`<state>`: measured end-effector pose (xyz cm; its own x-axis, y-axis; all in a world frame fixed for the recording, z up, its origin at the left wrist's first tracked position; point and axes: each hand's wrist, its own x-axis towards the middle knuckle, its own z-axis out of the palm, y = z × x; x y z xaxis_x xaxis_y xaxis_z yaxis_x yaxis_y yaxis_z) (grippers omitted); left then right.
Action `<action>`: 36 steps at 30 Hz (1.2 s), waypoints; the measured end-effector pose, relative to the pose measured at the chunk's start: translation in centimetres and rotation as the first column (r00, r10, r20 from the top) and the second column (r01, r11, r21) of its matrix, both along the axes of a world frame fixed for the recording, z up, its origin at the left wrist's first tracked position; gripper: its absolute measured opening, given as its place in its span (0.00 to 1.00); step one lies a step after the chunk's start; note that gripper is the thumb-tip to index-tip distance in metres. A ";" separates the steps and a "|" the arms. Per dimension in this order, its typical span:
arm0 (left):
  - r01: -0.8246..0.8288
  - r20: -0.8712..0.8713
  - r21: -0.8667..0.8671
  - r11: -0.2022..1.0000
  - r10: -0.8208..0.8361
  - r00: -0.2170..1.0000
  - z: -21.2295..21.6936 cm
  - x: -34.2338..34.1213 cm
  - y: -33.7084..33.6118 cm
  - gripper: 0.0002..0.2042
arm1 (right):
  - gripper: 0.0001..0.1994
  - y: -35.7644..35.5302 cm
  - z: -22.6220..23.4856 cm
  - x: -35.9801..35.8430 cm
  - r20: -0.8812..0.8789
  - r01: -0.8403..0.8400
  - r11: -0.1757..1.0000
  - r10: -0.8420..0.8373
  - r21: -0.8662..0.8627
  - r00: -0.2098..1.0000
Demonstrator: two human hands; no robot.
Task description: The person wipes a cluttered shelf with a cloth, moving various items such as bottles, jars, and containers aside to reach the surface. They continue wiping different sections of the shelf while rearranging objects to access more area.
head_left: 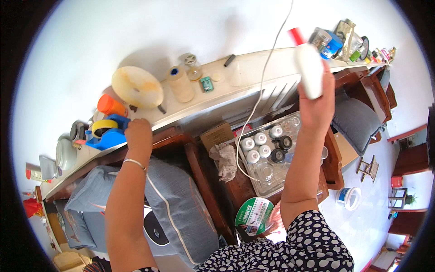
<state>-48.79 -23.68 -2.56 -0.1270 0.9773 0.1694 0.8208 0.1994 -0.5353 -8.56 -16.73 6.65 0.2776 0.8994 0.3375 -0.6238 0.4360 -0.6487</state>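
Note:
My right hand (317, 109) is raised over the right part of the shelf. It is wrapped round a white bottle with a red cap (311, 72), tilted and slightly blurred. At the shelf's left part, my left hand (138, 135) is closed at the right end of a blue tape dispenser (106, 139); its fingertips are partly hidden. A roll of yellow tape (104, 126) sits in the dispenser. Just behind stands an orange-capped container (111, 105). Beside it, a round cream-coloured plate-like disc (137, 87) leans against the wall.
The long shelf (199, 102) also holds a thread cone (180, 84), a glass jar (192, 68) and a small green box (206, 84). A white cord (262, 86) hangs across it. Below are a clear tray (276, 183) of white-topped and black-topped items, a grey cloth (223, 162) and cushions (181, 204).

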 end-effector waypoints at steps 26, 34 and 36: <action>-0.025 0.014 -0.093 0.995 0.026 1.000 0.0 -0.7 -0.2 0.09 | 0.25 25.5 -7.6 11.7 0.976 0.670 0.711 -0.184 0.212 -0.114; -0.013 0.044 -0.097 0.995 0.017 0.999 0.4 0.2 0.5 0.05 | 0.30 22.8 -6.3 12.1 0.868 0.733 0.549 -0.483 0.401 -0.112; -0.022 0.029 -0.103 0.994 0.025 0.999 0.6 0.1 0.2 0.04 | 0.26 17.5 -3.8 8.3 0.825 0.669 0.665 -0.549 0.332 0.136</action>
<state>-48.73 -23.48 -1.92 -0.1537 0.9861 0.0640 0.8326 0.1641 -0.5290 -0.24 0.81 2.86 0.3931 0.6166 0.6821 0.6808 0.3034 -0.6667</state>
